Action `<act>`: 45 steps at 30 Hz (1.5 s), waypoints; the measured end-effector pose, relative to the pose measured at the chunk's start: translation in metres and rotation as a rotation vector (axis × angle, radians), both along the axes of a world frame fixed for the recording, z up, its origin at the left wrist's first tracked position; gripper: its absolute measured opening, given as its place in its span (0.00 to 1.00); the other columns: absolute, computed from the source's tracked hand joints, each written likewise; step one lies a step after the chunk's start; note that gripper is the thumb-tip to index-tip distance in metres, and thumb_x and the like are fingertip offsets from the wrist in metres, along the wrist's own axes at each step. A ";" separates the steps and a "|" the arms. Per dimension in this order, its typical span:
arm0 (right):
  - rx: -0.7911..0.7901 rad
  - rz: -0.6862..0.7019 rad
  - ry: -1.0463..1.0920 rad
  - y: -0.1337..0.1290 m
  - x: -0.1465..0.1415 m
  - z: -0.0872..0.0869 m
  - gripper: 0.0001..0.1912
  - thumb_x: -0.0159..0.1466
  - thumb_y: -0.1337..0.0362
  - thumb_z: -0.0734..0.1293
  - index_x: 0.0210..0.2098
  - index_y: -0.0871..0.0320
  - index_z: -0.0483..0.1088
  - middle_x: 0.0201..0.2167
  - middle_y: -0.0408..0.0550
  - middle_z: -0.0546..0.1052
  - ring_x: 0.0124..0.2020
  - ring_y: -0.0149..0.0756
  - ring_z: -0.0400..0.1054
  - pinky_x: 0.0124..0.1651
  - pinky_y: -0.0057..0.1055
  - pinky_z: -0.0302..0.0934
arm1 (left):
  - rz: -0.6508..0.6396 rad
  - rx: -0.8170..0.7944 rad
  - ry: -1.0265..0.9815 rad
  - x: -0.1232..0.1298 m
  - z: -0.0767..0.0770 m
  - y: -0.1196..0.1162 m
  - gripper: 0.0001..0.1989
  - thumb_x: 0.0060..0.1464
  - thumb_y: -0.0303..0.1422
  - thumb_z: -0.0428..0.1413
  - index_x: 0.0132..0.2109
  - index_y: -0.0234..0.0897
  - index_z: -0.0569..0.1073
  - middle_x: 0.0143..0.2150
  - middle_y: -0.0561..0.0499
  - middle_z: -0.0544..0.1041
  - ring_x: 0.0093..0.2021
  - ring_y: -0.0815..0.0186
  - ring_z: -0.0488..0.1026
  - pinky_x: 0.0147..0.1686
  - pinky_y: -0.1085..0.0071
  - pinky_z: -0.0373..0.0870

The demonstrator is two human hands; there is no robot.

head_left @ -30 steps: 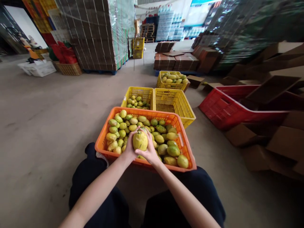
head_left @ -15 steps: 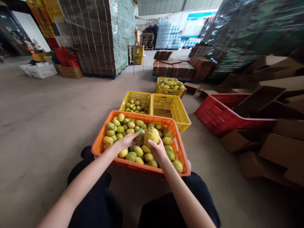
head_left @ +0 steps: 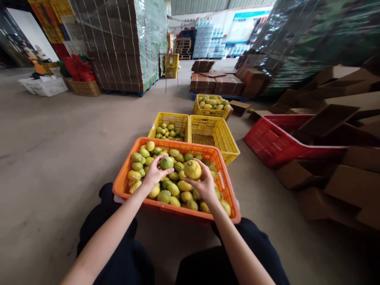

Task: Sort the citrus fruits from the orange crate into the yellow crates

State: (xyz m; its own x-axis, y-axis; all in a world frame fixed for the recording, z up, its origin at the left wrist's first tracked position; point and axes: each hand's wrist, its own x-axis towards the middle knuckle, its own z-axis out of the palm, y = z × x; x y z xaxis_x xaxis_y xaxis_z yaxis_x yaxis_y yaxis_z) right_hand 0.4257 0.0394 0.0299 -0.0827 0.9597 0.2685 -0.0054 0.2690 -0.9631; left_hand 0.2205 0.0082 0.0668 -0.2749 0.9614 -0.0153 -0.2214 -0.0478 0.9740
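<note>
An orange crate [head_left: 178, 209] full of yellow and green fruit stands between my knees. Over its middle my left hand [head_left: 154, 172] grips a green fruit [head_left: 166, 163] between thumb and fingers. To the right, my right hand [head_left: 205, 183] is closed round a larger yellow fruit [head_left: 192, 170], its thumb underneath and its fingers on the far right side. The two held fruits are apart, above the other fruit in the crate.
Beyond the orange crate are a yellow crate with small fruit [head_left: 170, 114], a yellow crate with nothing in it [head_left: 227, 138] and another fruit-filled yellow crate [head_left: 210, 113]. A red crate [head_left: 264, 140] and cardboard boxes [head_left: 350, 186] lie right.
My hands have moved apart. The green fruit has shifted left and up with my left hand, and the yellow fruit has moved slightly right with my right hand.
</note>
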 end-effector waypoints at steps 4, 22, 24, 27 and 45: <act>0.051 -0.039 -0.074 -0.007 -0.001 -0.007 0.43 0.44 0.55 0.83 0.58 0.51 0.71 0.58 0.52 0.73 0.61 0.53 0.66 0.66 0.52 0.61 | -0.012 0.026 0.024 0.002 0.004 0.000 0.29 0.30 0.26 0.75 0.44 0.39 0.78 0.48 0.48 0.79 0.47 0.59 0.75 0.58 0.59 0.69; -0.311 0.012 0.329 -0.014 -0.007 0.011 0.36 0.40 0.57 0.84 0.45 0.52 0.68 0.38 0.44 0.82 0.39 0.43 0.78 0.43 0.39 0.74 | -0.170 -0.128 -0.325 0.000 0.005 -0.003 0.17 0.47 0.31 0.71 0.44 0.35 0.78 0.45 0.46 0.82 0.45 0.61 0.80 0.47 0.67 0.78; -0.371 0.053 0.447 -0.013 -0.006 0.013 0.31 0.42 0.56 0.83 0.41 0.52 0.70 0.35 0.43 0.82 0.36 0.41 0.78 0.40 0.36 0.75 | -0.201 -0.202 -0.519 0.002 0.008 -0.004 0.09 0.55 0.29 0.66 0.42 0.34 0.76 0.40 0.47 0.82 0.38 0.64 0.81 0.42 0.69 0.81; -0.420 0.180 0.592 -0.012 -0.002 0.014 0.30 0.43 0.55 0.83 0.42 0.51 0.72 0.37 0.45 0.83 0.38 0.44 0.79 0.40 0.39 0.76 | -0.149 -0.267 -0.702 0.005 0.015 -0.006 0.04 0.63 0.24 0.56 0.44 0.31 0.75 0.37 0.47 0.82 0.35 0.66 0.82 0.42 0.70 0.82; -0.662 0.511 0.726 -0.011 0.007 0.011 0.18 0.57 0.51 0.73 0.42 0.55 0.77 0.35 0.52 0.83 0.40 0.51 0.80 0.41 0.46 0.77 | -0.125 -0.356 -0.719 0.013 0.015 -0.007 0.12 0.65 0.27 0.55 0.55 0.32 0.74 0.45 0.44 0.82 0.42 0.63 0.83 0.38 0.76 0.82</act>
